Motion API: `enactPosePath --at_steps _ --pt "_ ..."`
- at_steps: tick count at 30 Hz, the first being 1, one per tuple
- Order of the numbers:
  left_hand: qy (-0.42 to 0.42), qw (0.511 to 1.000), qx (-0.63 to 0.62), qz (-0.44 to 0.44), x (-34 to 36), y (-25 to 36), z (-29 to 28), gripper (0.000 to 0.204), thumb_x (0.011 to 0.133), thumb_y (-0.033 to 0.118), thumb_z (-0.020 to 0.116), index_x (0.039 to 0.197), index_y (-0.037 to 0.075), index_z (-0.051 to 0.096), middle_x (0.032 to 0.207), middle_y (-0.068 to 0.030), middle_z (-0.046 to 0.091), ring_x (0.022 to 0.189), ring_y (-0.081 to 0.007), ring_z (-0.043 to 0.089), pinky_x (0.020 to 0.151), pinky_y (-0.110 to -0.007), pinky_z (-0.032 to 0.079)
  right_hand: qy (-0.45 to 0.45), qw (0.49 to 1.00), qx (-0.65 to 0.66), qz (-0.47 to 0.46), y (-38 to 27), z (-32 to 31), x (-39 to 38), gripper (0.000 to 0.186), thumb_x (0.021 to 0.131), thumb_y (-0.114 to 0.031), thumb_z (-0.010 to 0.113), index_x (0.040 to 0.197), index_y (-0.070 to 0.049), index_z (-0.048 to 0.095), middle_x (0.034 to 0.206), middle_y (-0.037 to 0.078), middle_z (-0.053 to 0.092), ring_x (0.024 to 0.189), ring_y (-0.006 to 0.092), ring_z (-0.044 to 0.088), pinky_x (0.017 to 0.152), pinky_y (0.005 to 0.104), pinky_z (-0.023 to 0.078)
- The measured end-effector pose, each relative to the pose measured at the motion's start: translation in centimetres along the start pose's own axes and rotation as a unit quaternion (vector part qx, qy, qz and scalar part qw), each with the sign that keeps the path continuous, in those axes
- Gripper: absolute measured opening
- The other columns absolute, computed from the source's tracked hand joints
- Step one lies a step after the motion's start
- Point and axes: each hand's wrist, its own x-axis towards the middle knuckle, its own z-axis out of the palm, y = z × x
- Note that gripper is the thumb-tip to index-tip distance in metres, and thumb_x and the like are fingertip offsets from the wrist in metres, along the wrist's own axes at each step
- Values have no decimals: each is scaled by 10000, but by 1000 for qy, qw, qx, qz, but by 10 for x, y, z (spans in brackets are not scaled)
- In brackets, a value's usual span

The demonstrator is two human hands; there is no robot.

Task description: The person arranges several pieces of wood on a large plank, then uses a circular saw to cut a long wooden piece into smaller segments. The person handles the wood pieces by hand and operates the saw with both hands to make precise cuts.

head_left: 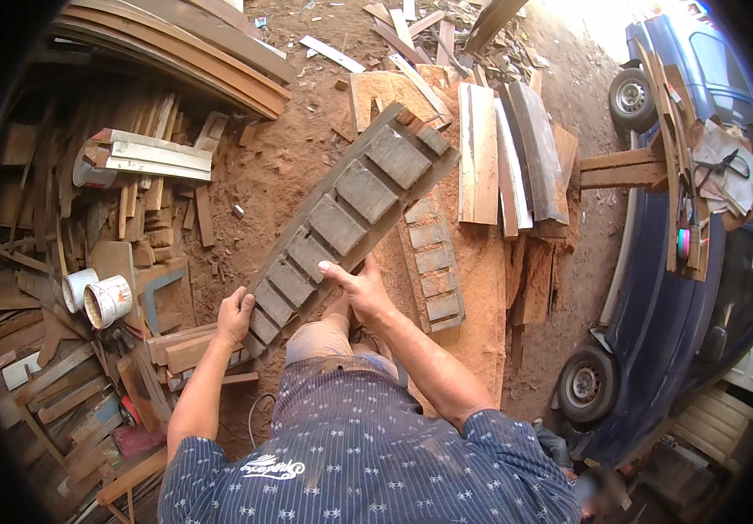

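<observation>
I hold a long grey wooden board (341, 223) with several rectangular blocks along its face, slanting from near my body up to the upper right. My left hand (236, 313) is closed on the board's lower left edge. My right hand (361, 290) grips its right edge, thumb lying over the face and fingers mostly hidden. A second, shorter blocked board (429, 260) lies to the right on a sawdust-covered wooden surface (472, 349).
Lumber piles (62, 375) and two white buckets (107, 301) fill the left. Stacked boards (477, 157) lie ahead right. A blue vehicle (669, 341) stands at the right, with planks (682, 218) beside it. A cable (258, 410) lies near my legs.
</observation>
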Motion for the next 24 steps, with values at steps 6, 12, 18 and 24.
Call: enactPosePath --at_steps 6,12,18,24 --pt "-54 997 -11 -55 -9 96 15 630 1008 592 508 1051 -23 641 943 -250 691 909 -385 685 801 -463 505 78 993 66 -52 -11 -27 25 757 842 -251 837 1408 34 422 1269 149 603 1155 241 606 1009 365 502" --pt "-148 974 -172 -20 2 134 113 647 1048 539 454 1458 39 454 1262 -244 645 1145 -374 638 1002 -412 474 229 952 -181 -89 -72 -114 106 686 818 -306 852 1300 57 525 1155 220 670 1034 270 685 944 406 572" --pt "-156 966 -178 -109 3 96 120 651 1031 490 531 1504 58 416 1231 -207 666 1070 -276 677 951 -390 509 254 897 -345 -107 -179 -245 151 969 775 -391 885 1432 145 416 1367 288 584 1150 347 653 980 406 542" --pt "-117 966 -161 -163 4 51 117 608 1022 485 554 1431 38 508 1135 -173 704 950 -229 698 894 -365 529 320 638 -662 -231 -143 -262 146 740 877 -346 773 1397 92 480 1403 318 524 1323 411 510 1120 480 405"
